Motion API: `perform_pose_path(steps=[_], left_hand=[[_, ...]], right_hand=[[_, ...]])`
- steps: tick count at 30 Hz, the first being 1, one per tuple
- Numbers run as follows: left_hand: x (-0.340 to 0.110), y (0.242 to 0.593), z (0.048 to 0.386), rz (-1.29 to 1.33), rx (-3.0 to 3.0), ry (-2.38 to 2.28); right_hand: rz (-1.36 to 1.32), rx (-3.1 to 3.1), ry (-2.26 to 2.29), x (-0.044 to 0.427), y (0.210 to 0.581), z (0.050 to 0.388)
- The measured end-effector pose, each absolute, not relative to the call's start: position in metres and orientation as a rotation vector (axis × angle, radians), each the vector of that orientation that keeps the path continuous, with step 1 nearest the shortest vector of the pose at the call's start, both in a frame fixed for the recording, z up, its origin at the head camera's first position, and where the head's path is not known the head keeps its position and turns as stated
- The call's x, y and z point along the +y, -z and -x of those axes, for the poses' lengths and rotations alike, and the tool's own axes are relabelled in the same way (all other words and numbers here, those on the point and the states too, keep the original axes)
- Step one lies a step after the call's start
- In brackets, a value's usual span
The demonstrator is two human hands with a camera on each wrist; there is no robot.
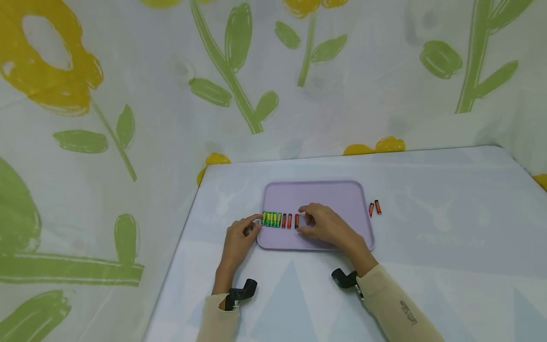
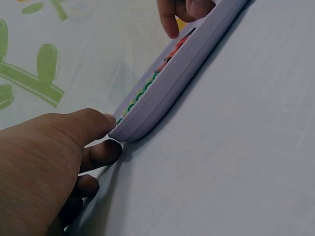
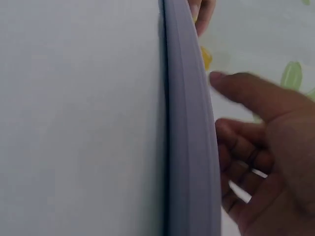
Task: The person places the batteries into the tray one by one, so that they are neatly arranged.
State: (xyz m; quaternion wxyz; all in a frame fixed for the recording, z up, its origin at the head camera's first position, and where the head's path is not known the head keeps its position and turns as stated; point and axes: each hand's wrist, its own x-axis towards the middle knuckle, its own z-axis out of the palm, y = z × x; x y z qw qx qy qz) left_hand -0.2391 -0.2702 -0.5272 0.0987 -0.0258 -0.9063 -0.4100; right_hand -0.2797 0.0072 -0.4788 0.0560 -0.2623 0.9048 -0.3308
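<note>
A shallow purple tray (image 1: 320,194) lies on the table with a row of small batteries. Several green-and-yellow batteries (image 1: 271,219) fill the row's left end; red batteries (image 1: 289,221) follow. My left hand (image 1: 239,240) holds the tray's left edge, one digit over the rim and another below it in the left wrist view. Above the tray, my right hand (image 1: 325,225) keeps thumb and index finger apart around the rightmost red battery (image 1: 297,222), which stands slightly off from its neighbours. In the right wrist view the tray's side hides the batteries from my right hand (image 3: 275,147).
Two more red batteries (image 1: 378,207) lie on the table just right of the tray. The white patterned table (image 1: 427,199) reaches to a flower-printed cloth (image 1: 363,95) at the back and left. Each wrist carries a black camera.
</note>
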Motion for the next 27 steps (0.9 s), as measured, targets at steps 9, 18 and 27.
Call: perform_pose_path(steps=[9, 18, 27], left_hand=[[-0.271, 0.531, 0.243, 0.105, -2.658, 1.193], [-0.279, 0.526, 0.247, 0.102, -2.678, 1.166], [-0.281, 0.518, 0.236, 0.070, -2.680, 1.194]], right_hand=[[0.749, 2.888, 0.995, 0.046, 0.442, 0.283], [0.526, 2.945, 1.026, 0.120, 0.427, 0.292], [0.395, 2.838, 0.985, 0.151, 0.439, 0.298]])
